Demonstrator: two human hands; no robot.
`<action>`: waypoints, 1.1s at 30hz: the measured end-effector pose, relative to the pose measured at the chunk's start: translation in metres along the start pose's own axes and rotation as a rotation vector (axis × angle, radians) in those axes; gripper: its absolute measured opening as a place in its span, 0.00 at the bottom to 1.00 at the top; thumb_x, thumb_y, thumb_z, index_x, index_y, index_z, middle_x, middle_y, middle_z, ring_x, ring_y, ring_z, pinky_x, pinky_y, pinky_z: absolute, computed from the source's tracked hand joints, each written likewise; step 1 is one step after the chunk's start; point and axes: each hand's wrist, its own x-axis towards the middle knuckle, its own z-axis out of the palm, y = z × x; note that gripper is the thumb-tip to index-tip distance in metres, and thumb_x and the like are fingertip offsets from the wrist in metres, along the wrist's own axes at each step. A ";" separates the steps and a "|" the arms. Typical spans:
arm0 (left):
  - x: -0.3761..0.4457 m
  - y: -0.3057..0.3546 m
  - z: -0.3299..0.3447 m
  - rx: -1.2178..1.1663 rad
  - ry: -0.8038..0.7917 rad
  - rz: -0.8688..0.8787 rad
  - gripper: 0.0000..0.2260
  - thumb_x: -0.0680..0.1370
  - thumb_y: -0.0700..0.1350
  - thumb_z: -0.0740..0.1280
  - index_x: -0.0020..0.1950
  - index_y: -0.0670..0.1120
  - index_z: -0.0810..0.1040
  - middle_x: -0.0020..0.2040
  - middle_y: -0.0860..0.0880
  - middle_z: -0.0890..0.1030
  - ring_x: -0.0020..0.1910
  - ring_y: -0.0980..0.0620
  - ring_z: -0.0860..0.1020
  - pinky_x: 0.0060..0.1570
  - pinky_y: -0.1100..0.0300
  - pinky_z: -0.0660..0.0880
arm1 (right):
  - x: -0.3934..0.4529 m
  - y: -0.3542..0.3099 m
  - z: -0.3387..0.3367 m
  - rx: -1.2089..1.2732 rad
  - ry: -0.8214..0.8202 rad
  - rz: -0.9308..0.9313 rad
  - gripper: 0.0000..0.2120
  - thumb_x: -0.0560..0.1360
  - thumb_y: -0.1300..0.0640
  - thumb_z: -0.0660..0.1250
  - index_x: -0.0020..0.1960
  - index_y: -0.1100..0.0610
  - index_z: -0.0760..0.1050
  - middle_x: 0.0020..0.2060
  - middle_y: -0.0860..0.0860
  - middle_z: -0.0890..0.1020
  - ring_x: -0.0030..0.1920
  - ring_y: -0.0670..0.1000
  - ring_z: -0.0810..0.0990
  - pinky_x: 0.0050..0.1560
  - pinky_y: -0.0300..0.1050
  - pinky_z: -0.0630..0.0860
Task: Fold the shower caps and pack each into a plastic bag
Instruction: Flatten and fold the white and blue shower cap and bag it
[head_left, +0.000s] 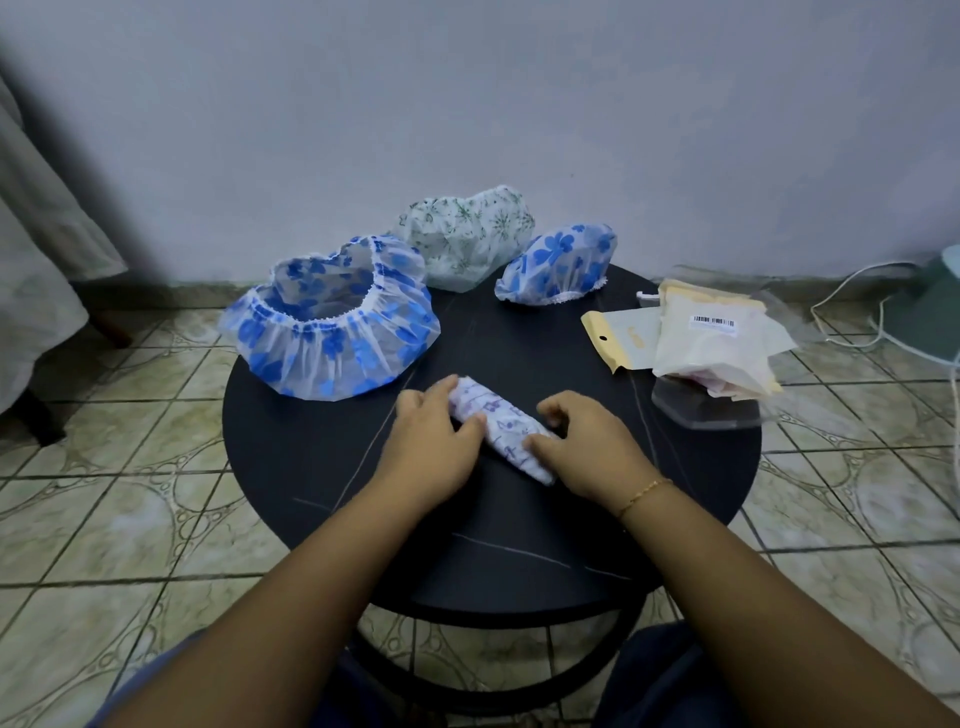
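both forearms reach in from the near edge over the round black table (322, 467). left hand (436, 441) lies on the left end of the rolled purple-print shower cap (501, 423), fingers curled over it and thumb against its near side — gripping it. right hand (592, 441) holds the other end, thumb on the roll and fingers bent behind it; thin gold bracelet (644, 491) on that wrist. roll lies slantwise at table centre, touching the top.

behind it, unfolded: large blue-flower shower cap (332, 322) at far left, opening up, overhanging the edge; green-sprig shower cap (467, 234) at the back; smaller blue-flower shower cap (561, 262) just right of it. stack of plastic bags (711, 345) at right edge — one with a barcode label. tiled floor (130, 493) below.
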 end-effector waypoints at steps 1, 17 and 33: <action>0.002 0.004 -0.001 -0.147 -0.030 -0.098 0.26 0.78 0.54 0.60 0.75 0.52 0.60 0.67 0.50 0.66 0.63 0.49 0.72 0.60 0.56 0.68 | 0.002 0.001 -0.001 0.019 -0.020 0.022 0.10 0.72 0.53 0.69 0.52 0.51 0.76 0.47 0.49 0.76 0.51 0.51 0.76 0.47 0.40 0.68; 0.013 0.055 0.021 -1.017 -0.231 -0.106 0.07 0.75 0.35 0.68 0.52 0.40 0.77 0.46 0.42 0.83 0.40 0.48 0.82 0.45 0.54 0.81 | -0.004 0.008 -0.019 0.926 0.053 0.137 0.08 0.72 0.65 0.70 0.51 0.61 0.77 0.42 0.55 0.84 0.39 0.50 0.82 0.42 0.42 0.79; 0.080 0.099 0.082 0.295 -0.247 0.468 0.15 0.78 0.52 0.61 0.65 0.54 0.69 0.57 0.55 0.71 0.61 0.51 0.66 0.58 0.55 0.63 | 0.022 0.036 -0.047 1.155 0.255 0.241 0.09 0.77 0.64 0.63 0.56 0.58 0.76 0.37 0.53 0.81 0.29 0.46 0.78 0.23 0.35 0.69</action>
